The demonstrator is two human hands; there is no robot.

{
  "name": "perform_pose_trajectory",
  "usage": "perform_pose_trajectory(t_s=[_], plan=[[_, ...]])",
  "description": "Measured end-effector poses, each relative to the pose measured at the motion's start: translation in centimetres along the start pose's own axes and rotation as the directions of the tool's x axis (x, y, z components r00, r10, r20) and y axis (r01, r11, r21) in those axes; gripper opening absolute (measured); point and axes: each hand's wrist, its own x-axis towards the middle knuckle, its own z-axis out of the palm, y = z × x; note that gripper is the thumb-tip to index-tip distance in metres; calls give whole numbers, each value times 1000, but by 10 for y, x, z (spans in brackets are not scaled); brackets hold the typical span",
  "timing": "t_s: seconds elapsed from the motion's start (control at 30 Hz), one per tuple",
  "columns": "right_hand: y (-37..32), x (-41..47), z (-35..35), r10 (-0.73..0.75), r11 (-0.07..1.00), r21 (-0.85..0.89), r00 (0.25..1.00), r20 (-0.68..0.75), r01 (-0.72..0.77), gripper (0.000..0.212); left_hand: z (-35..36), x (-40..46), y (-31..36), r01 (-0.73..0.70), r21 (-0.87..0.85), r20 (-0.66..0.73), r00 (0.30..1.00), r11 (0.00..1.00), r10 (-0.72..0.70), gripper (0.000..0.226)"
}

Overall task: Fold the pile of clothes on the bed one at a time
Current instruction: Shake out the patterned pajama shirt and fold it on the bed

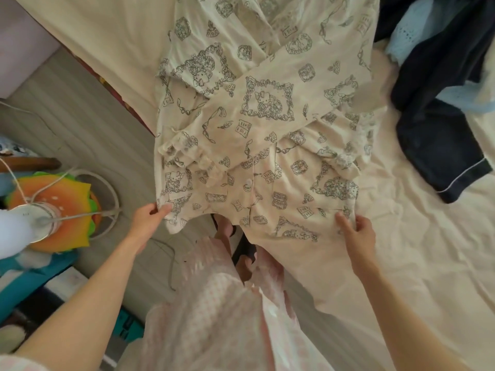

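A cream pyjama shirt [267,145] with a grey cartoon print lies face up across the bed corner, both sleeves folded across its chest and its hem hanging over the edge. My left hand [147,220] pinches the hem's left corner. My right hand [356,226] pinches the hem's right corner, thumb on top. A dark navy garment with white piping [439,145] and a light blue piece [409,36] lie heaped at the right on the bed.
The cream bedsheet [401,263] spreads to the right and below. On the floor at left stand a burger-shaped cushion [61,199] with a small white fan and cords on it, and teal boxes [29,285]. My pink dress and feet are below the shirt.
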Motion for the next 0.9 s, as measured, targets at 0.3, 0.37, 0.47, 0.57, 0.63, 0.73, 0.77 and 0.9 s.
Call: perform_pose_trajectory(t_s=[0.3,0.37,0.47,0.57,0.63,0.73,0.77,0.9], plan=[[17,-13,-21,138,761,546,910,391,-350,5,-4,-52,-34,-49,-432,-82,996,900,15,31],[18,-16,-26,101,634,667,897,431,-392,11,-10,-59,-35,-43,-503,-57,998,863,17,32],[14,-23,-36,67,458,782,894,444,-423,12,-18,-73,-37,-35,-587,-32,999,809,20,25],[5,-25,-39,29,361,831,896,443,-422,14,-20,-85,-36,-43,-637,-31,999,769,29,19],[-1,-25,-40,18,366,828,892,451,-425,18,-19,-91,-36,-49,-643,-45,999,764,27,13],[-7,-22,-40,-5,334,841,891,453,-426,19,-14,-93,-36,-60,-632,-65,998,772,24,10],[-7,-21,-39,-9,351,843,898,439,-408,17,-13,-92,-36,-63,-630,-75,997,774,20,10],[6,-16,-39,92,500,807,946,312,-315,40,-8,-86,-38,-65,-625,-86,996,778,14,9]])
